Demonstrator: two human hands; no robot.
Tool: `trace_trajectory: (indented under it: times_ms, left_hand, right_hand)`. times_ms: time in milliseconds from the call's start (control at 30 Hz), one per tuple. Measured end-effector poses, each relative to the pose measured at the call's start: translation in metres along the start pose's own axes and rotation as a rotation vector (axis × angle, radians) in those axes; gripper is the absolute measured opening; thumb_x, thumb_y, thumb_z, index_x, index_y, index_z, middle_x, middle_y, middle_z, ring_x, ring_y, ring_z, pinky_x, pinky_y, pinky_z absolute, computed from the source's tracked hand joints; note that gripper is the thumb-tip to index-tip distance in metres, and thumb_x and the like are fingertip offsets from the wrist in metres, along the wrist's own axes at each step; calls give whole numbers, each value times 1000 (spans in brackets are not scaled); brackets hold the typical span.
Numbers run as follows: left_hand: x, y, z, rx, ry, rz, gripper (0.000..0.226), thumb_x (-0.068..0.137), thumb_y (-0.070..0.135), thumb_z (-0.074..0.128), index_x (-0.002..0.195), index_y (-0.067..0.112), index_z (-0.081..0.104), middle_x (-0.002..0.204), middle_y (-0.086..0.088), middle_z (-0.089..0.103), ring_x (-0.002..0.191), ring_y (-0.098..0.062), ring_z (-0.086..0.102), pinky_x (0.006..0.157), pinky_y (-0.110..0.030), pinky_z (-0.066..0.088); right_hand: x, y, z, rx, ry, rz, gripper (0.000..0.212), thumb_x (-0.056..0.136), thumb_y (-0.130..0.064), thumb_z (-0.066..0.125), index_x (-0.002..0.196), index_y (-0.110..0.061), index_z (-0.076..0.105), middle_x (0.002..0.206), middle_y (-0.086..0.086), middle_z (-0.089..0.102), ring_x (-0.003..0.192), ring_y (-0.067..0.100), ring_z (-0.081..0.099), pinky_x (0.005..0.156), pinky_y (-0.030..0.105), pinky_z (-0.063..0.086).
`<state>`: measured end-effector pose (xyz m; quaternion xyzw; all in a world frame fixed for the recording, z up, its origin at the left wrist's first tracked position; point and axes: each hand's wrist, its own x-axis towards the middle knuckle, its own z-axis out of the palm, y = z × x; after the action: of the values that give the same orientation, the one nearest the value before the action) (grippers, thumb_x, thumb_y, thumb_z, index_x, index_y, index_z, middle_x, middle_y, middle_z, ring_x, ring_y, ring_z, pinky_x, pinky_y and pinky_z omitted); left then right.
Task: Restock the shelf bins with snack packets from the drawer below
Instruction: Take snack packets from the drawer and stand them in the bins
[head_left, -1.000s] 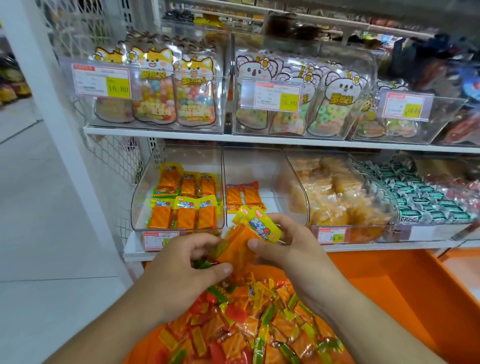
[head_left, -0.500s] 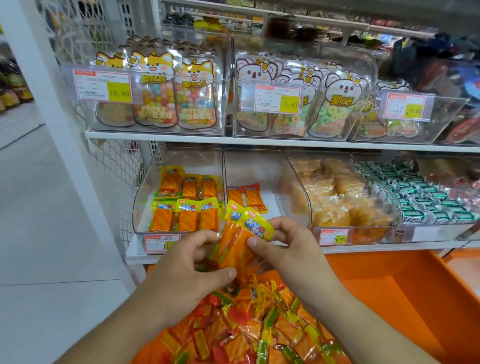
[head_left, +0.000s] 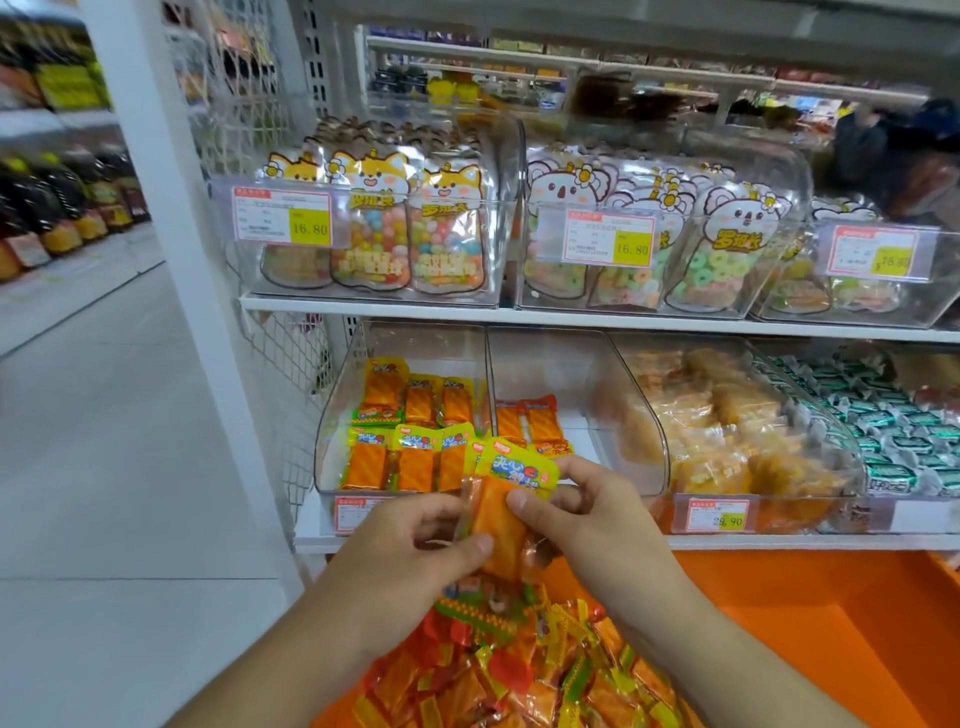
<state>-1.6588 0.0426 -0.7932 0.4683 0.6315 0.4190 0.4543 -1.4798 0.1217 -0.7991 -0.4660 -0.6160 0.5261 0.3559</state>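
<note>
Both hands hold a small bunch of orange snack packets with yellow tops (head_left: 498, 499) just in front of the lower shelf. My left hand (head_left: 410, 551) grips the bunch from the left, and my right hand (head_left: 587, 519) pinches it from the right. Below them the orange drawer (head_left: 810, 639) holds a heap of loose orange, yellow and green packets (head_left: 519, 670). Straight ahead, a clear bin (head_left: 337, 415) contains two neat rows of the same packets. The clear bin next to it (head_left: 582, 374) has only two or three packets at its bottom.
To the right stand a bin of pale orange packets (head_left: 727, 431) and a bin of green-wrapped sweets (head_left: 883, 426). The upper shelf (head_left: 519, 314) carries clear bins of candy pouches. A white shelf post (head_left: 171, 260) rises at the left, with aisle floor beyond it.
Both hands have lifted the bunch of packets a little higher, toward the bins. The view has moved closer to the shelf.
</note>
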Motion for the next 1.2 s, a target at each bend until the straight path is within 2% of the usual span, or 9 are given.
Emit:
trace_trajectory:
  times_ms: [100, 167, 267, 367, 533, 667, 800, 967, 1200]
  left_hand:
    - [14, -1, -9, -5, 116, -12, 13, 89, 26, 80, 94, 36, 74, 87, 27, 75, 87, 7, 71, 70, -11, 52]
    - [29, 0, -19, -8, 202, -13, 16, 90, 22, 79, 104, 29, 74, 91, 13, 80, 89, -7, 76, 77, -20, 56]
    - [62, 2, -34, 38, 295, -8, 31, 92, 18, 77, 122, 20, 68, 96, -1, 79, 81, -17, 78, 79, -34, 63]
    - [104, 1, -41, 151, 369, 9, 36, 90, 26, 79, 124, 23, 66, 102, 2, 74, 83, -17, 76, 85, -41, 61]
    - [176, 1, -32, 212, 431, -6, 28, 91, 20, 78, 116, 16, 67, 87, 5, 69, 76, -13, 69, 67, -24, 53]
    - [221, -3, -29, 403, 493, -51, 29, 88, 34, 76, 105, 10, 76, 103, -10, 76, 102, -31, 71, 86, -35, 55]
    - [250, -9, -21, 597, 459, -65, 39, 95, 44, 67, 115, 11, 72, 122, -15, 71, 116, -34, 64, 93, -32, 49]
    - [267, -27, -16, 644, 420, -12, 39, 93, 45, 69, 121, 19, 71, 122, -10, 73, 117, -33, 65, 94, -34, 52]
    - [267, -35, -15, 846, 435, 53, 49, 97, 46, 64, 126, 6, 60, 118, -17, 66, 109, -37, 63, 91, -43, 54]
  right_hand:
    - [11, -5, 7, 36, -42, -21, 32, 94, -41, 74, 114, -18, 68, 87, 27, 62, 78, 26, 63, 85, 56, 57]
    - [20, -3, 7, -73, -49, -60, 30, 99, -41, 67, 126, -30, 62, 104, -7, 73, 98, 8, 67, 94, 40, 56]
    - [29, 4, 6, -527, -90, -170, 56, 103, -44, 58, 154, -41, 37, 154, -27, 40, 138, -4, 42, 108, 23, 43]
    - [38, 16, 9, -698, -202, -232, 75, 104, -40, 56, 163, -46, 9, 166, -33, 11, 154, -6, 12, 125, 26, 24]
    - [43, 19, 10, -805, -208, -189, 84, 104, -45, 53, 159, -54, -11, 162, -43, -9, 152, -12, 7, 123, 23, 27]
    - [47, 24, 7, -817, -189, -216, 83, 104, -49, 49, 155, -59, -15, 159, -47, -11, 150, -14, 8, 118, 20, 32]
    - [51, 33, 4, -860, -162, -292, 84, 104, -49, 49, 156, -57, -17, 161, -43, -11, 151, -13, 3, 122, 19, 23]
    - [54, 37, 2, -888, -190, -337, 82, 104, -43, 49, 160, -52, -11, 163, -41, -10, 150, -15, -8, 125, 16, 12]
    - [54, 38, 3, -947, -200, -361, 85, 103, -42, 50, 160, -51, -12, 163, -40, -10, 148, -17, -16, 117, 8, -3]
